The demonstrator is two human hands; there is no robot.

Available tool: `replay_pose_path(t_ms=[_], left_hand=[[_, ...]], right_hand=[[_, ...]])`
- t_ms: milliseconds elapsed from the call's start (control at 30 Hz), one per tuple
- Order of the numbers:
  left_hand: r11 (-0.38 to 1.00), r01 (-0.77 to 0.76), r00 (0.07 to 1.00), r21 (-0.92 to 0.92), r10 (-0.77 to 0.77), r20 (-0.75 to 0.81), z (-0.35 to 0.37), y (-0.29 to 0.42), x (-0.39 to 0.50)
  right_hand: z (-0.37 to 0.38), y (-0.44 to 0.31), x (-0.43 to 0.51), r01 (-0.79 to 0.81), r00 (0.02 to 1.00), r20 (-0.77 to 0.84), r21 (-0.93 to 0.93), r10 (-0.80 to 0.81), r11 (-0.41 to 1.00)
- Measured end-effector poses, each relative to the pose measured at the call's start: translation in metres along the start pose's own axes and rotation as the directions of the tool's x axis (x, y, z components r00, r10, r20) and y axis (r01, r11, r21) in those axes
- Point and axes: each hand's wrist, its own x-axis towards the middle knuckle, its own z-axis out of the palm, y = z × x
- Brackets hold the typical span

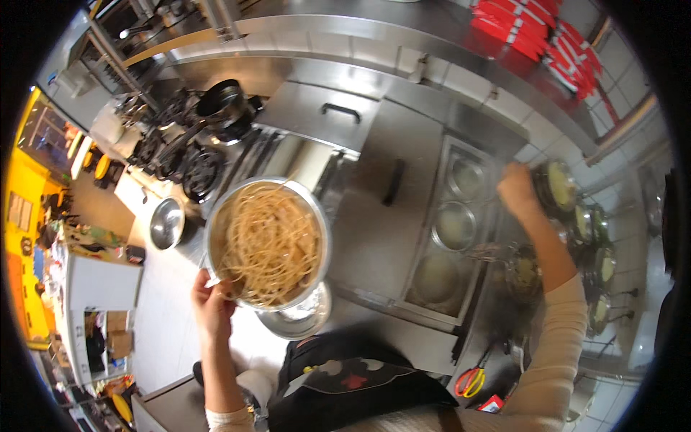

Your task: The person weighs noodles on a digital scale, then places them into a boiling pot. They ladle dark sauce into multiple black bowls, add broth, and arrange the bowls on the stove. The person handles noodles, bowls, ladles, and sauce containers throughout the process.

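Observation:
My left hand (211, 308) grips the near-left side of a round steel bowl (325, 237). Tangled brown noodles (270, 240) fill the bowl, which is held up over the stove front. Partly hidden below it is another shiny steel bowl (294, 324). My right hand (518, 189) is curled beside several round containers with pale yellow contents (561, 186); blur hides whether anything is in its fingers. To its left, a steel boiler (421, 281) has three round openings with cloudy liquid, one a metal-rimmed basket (453, 227).
Gas burners (202, 170) and a dark pot (218, 110) stand at the back left. A small steel bowl (167, 222) is by the counter edge. Black-handled steel lids (324, 110) cover the middle. Scissors (469, 380) lie at lower right; red packages (513, 27) sit on the upper shelf.

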Motion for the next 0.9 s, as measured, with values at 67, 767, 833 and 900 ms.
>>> replay_pose_path(t_ms=[67, 767, 833, 900], left_hand=[[1.000, -0.019, 0.998, -0.024, 0.020, 0.053, -0.003, 0.001, 0.001], [0.977, 0.172, 0.876, 0.127, -0.210, 0.434, 0.070, -0.051, 0.041], [0.965, 0.205, 0.809, 0.161, -0.260, 0.528, 0.102, -0.062, 0.052], [0.937, 0.300, 0.758, 0.178, -0.348, 0.552, 0.145, -0.074, 0.061]], right_hand=[[0.011, -0.023, -0.037, 0.258, 0.890, 0.347, 0.150, -0.295, 0.955], [-0.082, -0.107, -0.254, 0.300, 0.915, 0.230, 0.163, -0.331, 0.940], [-0.054, -0.123, -0.246, 0.221, 0.886, 0.357, 0.237, -0.296, 0.946], [-0.037, -0.127, -0.250, 0.178, 0.938, 0.245, 0.273, -0.247, 0.945]])
